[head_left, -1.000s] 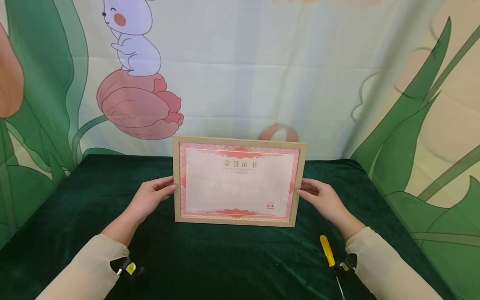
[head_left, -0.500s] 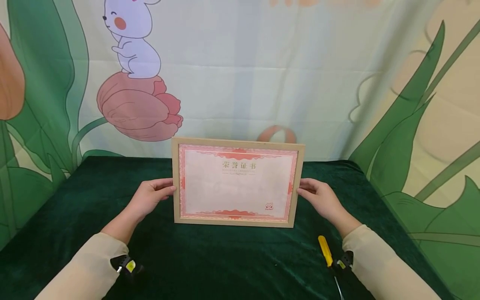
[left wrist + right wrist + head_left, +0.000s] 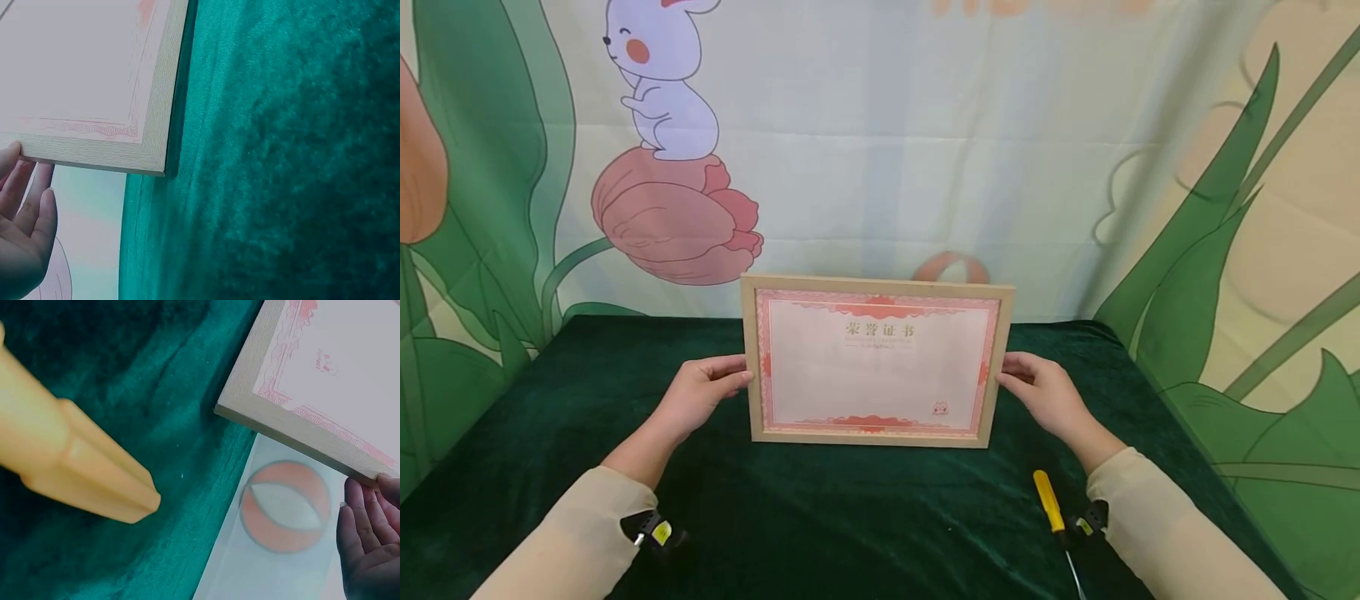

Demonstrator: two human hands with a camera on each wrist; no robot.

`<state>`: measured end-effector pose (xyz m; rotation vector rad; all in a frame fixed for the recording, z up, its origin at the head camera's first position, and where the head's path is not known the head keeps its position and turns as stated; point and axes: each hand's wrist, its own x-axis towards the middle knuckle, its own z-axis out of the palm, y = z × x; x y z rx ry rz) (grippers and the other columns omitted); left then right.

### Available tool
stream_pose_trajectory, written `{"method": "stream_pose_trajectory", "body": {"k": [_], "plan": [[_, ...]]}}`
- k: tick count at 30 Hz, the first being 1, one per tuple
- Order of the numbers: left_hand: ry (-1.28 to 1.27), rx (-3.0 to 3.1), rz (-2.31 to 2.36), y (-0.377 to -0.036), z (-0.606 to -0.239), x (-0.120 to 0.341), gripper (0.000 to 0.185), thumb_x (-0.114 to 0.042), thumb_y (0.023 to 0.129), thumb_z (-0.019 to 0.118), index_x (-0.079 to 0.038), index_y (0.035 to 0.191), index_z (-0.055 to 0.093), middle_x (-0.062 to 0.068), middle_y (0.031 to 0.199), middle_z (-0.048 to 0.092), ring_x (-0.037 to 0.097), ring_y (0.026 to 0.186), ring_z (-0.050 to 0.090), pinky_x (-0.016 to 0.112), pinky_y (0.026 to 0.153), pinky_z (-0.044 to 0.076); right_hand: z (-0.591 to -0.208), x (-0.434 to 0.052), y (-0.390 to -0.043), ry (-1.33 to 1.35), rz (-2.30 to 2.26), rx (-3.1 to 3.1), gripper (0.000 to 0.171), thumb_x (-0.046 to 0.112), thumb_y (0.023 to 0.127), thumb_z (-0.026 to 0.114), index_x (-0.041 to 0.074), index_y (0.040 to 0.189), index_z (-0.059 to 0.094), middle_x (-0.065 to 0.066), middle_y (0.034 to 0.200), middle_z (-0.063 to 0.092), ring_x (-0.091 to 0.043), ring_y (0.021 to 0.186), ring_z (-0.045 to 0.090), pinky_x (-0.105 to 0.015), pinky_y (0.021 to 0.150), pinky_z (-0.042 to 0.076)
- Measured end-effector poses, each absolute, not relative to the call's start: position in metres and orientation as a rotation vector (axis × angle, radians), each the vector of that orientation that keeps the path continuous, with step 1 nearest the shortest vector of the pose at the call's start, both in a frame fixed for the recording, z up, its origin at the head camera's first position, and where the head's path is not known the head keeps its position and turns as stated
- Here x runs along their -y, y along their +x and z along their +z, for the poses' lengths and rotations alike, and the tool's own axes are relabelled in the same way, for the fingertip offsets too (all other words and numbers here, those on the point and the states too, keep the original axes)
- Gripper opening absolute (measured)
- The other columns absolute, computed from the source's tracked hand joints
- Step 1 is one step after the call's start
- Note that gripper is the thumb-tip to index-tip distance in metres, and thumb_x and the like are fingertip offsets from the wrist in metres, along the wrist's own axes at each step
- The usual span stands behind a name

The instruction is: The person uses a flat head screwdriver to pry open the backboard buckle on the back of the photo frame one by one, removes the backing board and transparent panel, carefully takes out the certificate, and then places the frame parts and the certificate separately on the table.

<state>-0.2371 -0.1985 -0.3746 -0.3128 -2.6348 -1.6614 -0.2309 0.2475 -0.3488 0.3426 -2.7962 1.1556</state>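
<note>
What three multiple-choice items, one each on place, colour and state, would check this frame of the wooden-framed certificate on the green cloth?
1. Where does the yellow-handled screwdriver lie?
A. beside the right forearm
B. behind the frame
C. under the left hand

2. What colour is the velvet tablecloth?
A. red
B. dark green
C. white

3. How is the light wooden certificate frame placed?
A. flat, face down
B. hung on the backdrop
C. upright between both hands

Answers: 1 A, it lies near that sleeve. 2 B, seen in every view. 3 C, left hand and right hand touch its side edges.
</note>
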Motion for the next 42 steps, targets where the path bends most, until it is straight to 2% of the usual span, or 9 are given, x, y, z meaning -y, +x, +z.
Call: {"method": "stream_pose_trajectory", "body": {"k": [8,22,31,42], "plan": [[-0.316,2.615,-1.676,-0.2356,-0.3719,0.1954,0.047,-0.036,0.081,0.054,-0.008,0.118,0.051,0.01,0.115,0.051,0.023,0.101,0.05,0.036,0.081,0.04,-0.3465,-0.2509,-0.2293,0.353,1.193,2.767,0.036,0.033,0.084,0.05,0.014,0.115,0.049,-0.003,0.104,0.056,-0.02,0.093,0.051,-0.042,0.08,0.041],[-0.332,2.594,-1.681,-0.2336,-0.373,0.1935,0.045,-0.034,0.081,0.055,-0.008,0.117,0.051,0.009,0.113,0.053,0.022,0.1,0.051,0.036,0.081,0.041,-0.3477,-0.2506,-0.2302,0.344,1.123,2.741,0.031,0.026,0.084,0.052,0.011,0.112,0.05,-0.005,0.103,0.057,-0.02,0.092,0.052,-0.04,0.08,0.041],[-0.346,2.605,-1.656,-0.2307,-0.374,0.1942,0.042,-0.029,0.081,0.055,-0.006,0.116,0.052,0.011,0.111,0.054,0.022,0.099,0.051,0.036,0.079,0.042,-0.3508,-0.2529,-0.2299,0.362,1.11,2.741,0.033,0.029,0.084,0.051,0.011,0.112,0.05,-0.005,0.102,0.057,-0.02,0.092,0.052,-0.04,0.079,0.041],[-0.36,2.623,-1.616,-0.229,-0.3731,0.1932,0.041,-0.032,0.08,0.057,-0.01,0.114,0.055,0.007,0.109,0.056,0.021,0.098,0.051,0.038,0.08,0.041,-0.3514,-0.2558,-0.2278,0.376,1.09,2.73,0.03,0.024,0.083,0.054,0.01,0.108,0.052,-0.005,0.099,0.058,-0.019,0.088,0.054,-0.039,0.076,0.044]]}}
